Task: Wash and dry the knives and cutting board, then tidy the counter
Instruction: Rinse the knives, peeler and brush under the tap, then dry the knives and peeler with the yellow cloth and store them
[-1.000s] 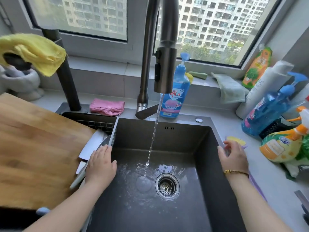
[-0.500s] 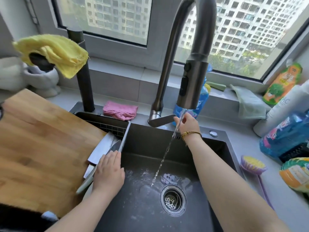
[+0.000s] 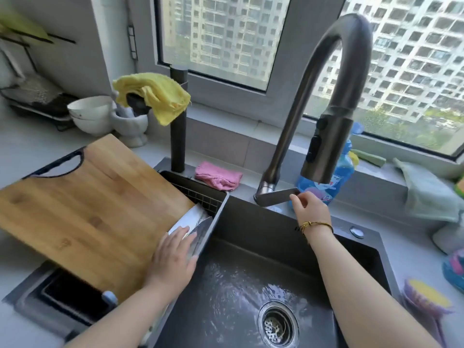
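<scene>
While the left hand (image 3: 173,257) lies flat, fingers straight and together, on the knives (image 3: 198,226), the right hand (image 3: 310,207) holds the tip of the lever (image 3: 276,197) of the tap (image 3: 329,96) between thumb and curled fingers. I count two blades, one pale and one grey, side by side against the divider of the sink (image 3: 251,232), partly under the left fingers. One wooden board (image 3: 88,209) lies just left of that hand, over the left basin. One drain (image 3: 277,325) sits between the two forearms, under rippling water.

There are three cloths. A yellow cloth (image 3: 153,94) hangs on a black post (image 3: 178,121) well beyond the left hand. A pink cloth (image 3: 218,175) lies between the hands, further back. A green cloth (image 3: 426,192) lies right of the right hand. Two stacked white bowls (image 3: 90,114) and one mortar (image 3: 133,126) stand far beyond the left hand on the grey worktop (image 3: 411,249). One blue bottle (image 3: 334,182) stands just behind the right hand; its label is too blurred to read. One brush (image 3: 426,297) lies right of the right forearm. The window (image 3: 226,33) shows tower blocks.
</scene>
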